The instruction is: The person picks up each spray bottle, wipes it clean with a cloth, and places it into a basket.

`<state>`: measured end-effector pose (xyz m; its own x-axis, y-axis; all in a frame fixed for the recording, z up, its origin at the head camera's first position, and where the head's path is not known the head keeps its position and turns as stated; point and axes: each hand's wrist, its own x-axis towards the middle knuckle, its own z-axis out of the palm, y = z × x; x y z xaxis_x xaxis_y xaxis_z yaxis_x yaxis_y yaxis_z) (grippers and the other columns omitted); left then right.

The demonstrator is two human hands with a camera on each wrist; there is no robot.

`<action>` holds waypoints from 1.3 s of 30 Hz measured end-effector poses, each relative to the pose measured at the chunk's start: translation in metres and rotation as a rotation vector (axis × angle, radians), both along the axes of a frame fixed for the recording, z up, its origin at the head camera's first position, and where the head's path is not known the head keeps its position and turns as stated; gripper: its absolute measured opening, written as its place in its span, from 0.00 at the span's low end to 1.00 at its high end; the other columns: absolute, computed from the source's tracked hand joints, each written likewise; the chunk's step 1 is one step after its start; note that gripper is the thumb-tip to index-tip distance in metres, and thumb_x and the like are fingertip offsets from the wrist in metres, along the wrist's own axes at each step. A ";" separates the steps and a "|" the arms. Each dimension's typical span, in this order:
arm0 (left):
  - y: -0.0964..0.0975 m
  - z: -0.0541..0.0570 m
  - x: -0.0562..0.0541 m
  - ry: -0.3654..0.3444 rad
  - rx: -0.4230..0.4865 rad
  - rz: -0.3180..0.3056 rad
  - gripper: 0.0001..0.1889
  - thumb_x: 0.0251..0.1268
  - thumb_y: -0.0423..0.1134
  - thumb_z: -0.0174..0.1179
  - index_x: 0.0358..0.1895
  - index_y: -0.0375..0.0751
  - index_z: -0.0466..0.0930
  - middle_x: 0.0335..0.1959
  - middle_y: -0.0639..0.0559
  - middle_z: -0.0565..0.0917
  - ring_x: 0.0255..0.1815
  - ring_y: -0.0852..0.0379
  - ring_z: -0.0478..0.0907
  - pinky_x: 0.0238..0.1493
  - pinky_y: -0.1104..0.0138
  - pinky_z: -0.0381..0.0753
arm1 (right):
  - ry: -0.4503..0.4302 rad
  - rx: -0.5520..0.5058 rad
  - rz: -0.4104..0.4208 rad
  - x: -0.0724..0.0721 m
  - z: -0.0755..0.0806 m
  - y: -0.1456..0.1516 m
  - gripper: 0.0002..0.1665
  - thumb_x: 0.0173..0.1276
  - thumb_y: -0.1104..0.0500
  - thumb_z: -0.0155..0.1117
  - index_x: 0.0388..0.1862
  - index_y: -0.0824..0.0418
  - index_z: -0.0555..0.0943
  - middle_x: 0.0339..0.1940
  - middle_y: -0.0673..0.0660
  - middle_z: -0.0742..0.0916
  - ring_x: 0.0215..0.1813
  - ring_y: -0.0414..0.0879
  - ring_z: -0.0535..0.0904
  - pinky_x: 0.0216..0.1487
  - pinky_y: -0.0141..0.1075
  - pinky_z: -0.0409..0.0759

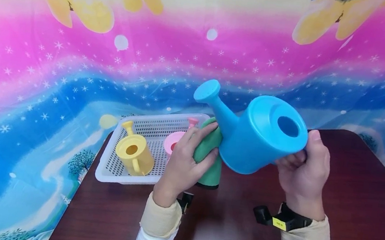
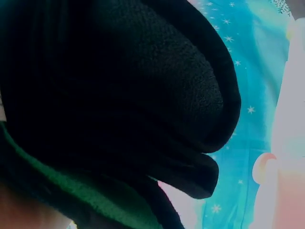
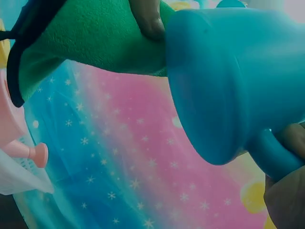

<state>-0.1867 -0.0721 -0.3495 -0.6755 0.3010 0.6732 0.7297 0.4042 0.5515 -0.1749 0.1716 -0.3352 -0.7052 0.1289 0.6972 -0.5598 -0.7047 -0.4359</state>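
Note:
A blue toy watering can (image 1: 265, 141) is held up above the table, tilted, its spout pointing up and left. My right hand (image 1: 305, 174) grips it by the handle, which the right wrist view shows as a blue loop (image 3: 274, 155). In my left hand (image 1: 187, 159) is a green cloth (image 1: 210, 150) with a dark edge, held against the can's left side near the spout base. The cloth hangs in folds and fills much of the left wrist view, mostly in shadow.
On the table's left stands a white perforated basket (image 1: 105, 165). Inside are a yellow watering can (image 1: 142, 158) and a pink watering can (image 1: 172, 138), the latter partly behind my left hand. The dark wooden table (image 1: 359, 204) meets a patterned backdrop (image 1: 170, 69) behind.

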 end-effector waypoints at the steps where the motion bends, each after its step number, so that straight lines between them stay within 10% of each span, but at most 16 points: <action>1: -0.001 0.000 0.000 -0.006 0.000 -0.006 0.31 0.70 0.36 0.66 0.75 0.48 0.73 0.55 0.45 0.81 0.53 0.52 0.80 0.49 0.61 0.86 | 0.000 0.015 0.008 0.000 0.000 0.000 0.31 0.87 0.56 0.41 0.17 0.60 0.56 0.16 0.50 0.59 0.15 0.41 0.51 0.17 0.32 0.46; 39: -0.014 0.012 0.013 -0.277 0.490 -0.184 0.33 0.74 0.44 0.62 0.79 0.41 0.66 0.66 0.36 0.78 0.55 0.58 0.83 0.53 0.63 0.86 | -0.037 0.209 -0.029 -0.009 -0.014 0.024 0.32 0.88 0.61 0.35 0.15 0.60 0.57 0.16 0.50 0.57 0.15 0.43 0.51 0.17 0.36 0.44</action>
<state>-0.1741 -0.0859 -0.3377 -0.8120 0.1289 0.5692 0.5658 -0.0653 0.8220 -0.1837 0.1960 -0.3496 -0.7292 0.0051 0.6843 -0.5592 -0.5808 -0.5916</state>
